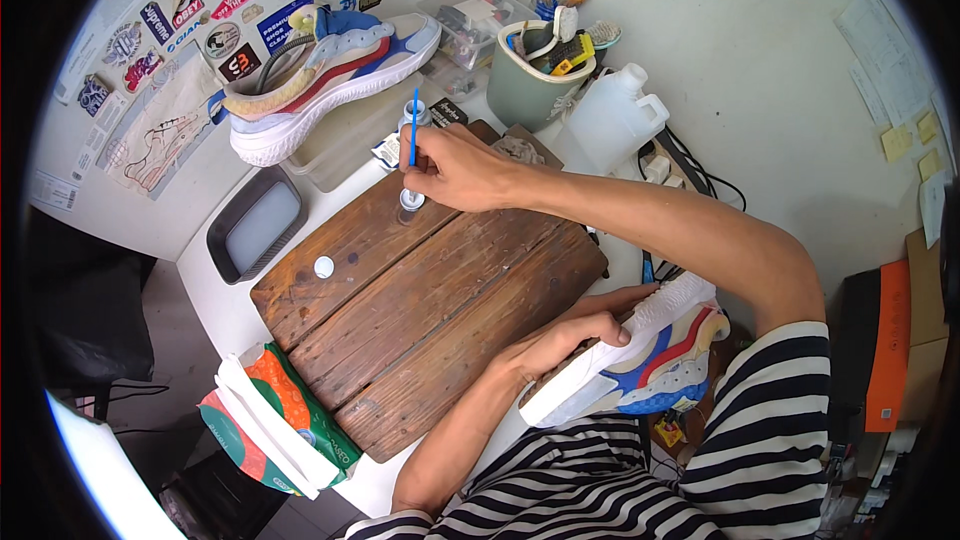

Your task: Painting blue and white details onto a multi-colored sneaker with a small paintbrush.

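Note:
In my right hand [458,170] I pinch a thin blue-handled brush [414,125], held upright. Its lower end points down at a small jar of white paint [411,200] on the wooden board [430,290]; whether the tip touches the paint is hidden by my fingers. My left hand [570,342] grips a multicoloured sneaker [655,370] near my lap, thumb against its white sole, with the shoe lying on its side. Its blue, red and white panels face me. Just behind my right fingers stands another small jar [414,112].
A matching sneaker [330,80] rests on a clear plastic box at the back left. Nearby are a dark tray [257,225], a round white cap [324,266], a tissue pack [280,420], a greenish bucket of brushes [530,90] and a white jug [612,120]. Cables [705,175] run at the right.

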A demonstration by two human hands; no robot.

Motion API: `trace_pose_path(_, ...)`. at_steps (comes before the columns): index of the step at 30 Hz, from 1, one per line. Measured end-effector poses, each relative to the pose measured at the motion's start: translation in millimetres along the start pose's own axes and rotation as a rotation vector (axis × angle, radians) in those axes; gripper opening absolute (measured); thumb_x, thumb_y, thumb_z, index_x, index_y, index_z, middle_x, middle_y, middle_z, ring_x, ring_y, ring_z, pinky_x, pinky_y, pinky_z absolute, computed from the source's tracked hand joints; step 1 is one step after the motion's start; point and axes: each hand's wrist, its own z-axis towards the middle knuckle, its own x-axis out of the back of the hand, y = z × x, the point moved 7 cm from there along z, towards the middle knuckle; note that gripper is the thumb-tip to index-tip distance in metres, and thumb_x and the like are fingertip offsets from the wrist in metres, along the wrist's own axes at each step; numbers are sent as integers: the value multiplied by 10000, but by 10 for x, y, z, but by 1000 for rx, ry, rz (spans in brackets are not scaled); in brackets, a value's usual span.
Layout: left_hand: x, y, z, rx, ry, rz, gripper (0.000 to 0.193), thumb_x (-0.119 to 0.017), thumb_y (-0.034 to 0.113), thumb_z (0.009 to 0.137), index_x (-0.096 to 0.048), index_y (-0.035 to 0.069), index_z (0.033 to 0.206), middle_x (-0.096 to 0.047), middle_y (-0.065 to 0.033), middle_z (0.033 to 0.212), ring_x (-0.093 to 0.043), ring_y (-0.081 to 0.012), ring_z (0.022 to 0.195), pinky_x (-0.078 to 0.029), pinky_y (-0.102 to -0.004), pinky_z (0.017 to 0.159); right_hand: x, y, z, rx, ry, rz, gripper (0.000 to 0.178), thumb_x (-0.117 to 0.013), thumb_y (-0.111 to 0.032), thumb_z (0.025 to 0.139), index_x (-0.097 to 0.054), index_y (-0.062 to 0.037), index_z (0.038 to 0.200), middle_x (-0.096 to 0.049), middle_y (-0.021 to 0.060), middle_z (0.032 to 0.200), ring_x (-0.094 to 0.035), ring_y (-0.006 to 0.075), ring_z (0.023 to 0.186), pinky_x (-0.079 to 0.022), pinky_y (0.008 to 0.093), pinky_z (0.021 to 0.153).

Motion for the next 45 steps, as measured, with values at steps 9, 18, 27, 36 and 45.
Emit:
trace_pose_path(9, -50, 146, -51, -6, 29, 35, 934, -563, 356, 729, -330, -43, 1541, -450, -274, 1483, -455, -332, 1337, -305, -391, 1139, 115, -119, -1, -33, 18, 15, 102, -622, -68, 908, -551, -2, 942, -678, 118, 756, -638, 183, 672, -496, 351, 623)
trace_pose_path(18, -72, 319, -89, -169, 164, -108, 968, -585, 334, 716, -284, -59, 1549, -445, -246, 1488, -446, -306, 1349, -293, -365, 1150, 1195, -1358, -974, 110, 204, 247, 81, -544, -29, 966, -586, 17, 1019, -652, 82, 837, -650, 121, 728, -570, 298, 752)
trace_pose_path(27, -238, 782, -303, -606, 506, 57, 1156, -618, 428, 618, -165, 15, 1598, -297, -263, 1565, -323, -374, 1443, -244, -452, 1188, 1175, -1937, -2598, 241, 662, 183, 181, -581, -117, 988, -418, -44, 1019, -543, 108, 699, -505, 163, 657, -556, 543, 971)
trace_pose_path(36, -38, 882, -667, -893, 982, 116, 1298, -712, 508, 562, -74, 81, 1609, -251, -254, 1561, -334, -407, 1431, -307, -520, 1182, 542, -1680, -2917, 289, 693, 6, 237, -649, 29, 855, -525, -10, 1053, -672, 215, 924, -659, 253, 793, -565, 599, 933)
trace_pose_path(45, -27, 964, -778, -956, 986, 105, 1342, -715, 561, 577, -14, 66, 1609, -139, -226, 1606, -256, -391, 1465, -236, -517, 1192, 433, -1594, -2757, 305, 736, 84, 197, -620, 19, 876, -529, -1, 1049, -672, 217, 912, -646, 238, 769, -566, 606, 928)
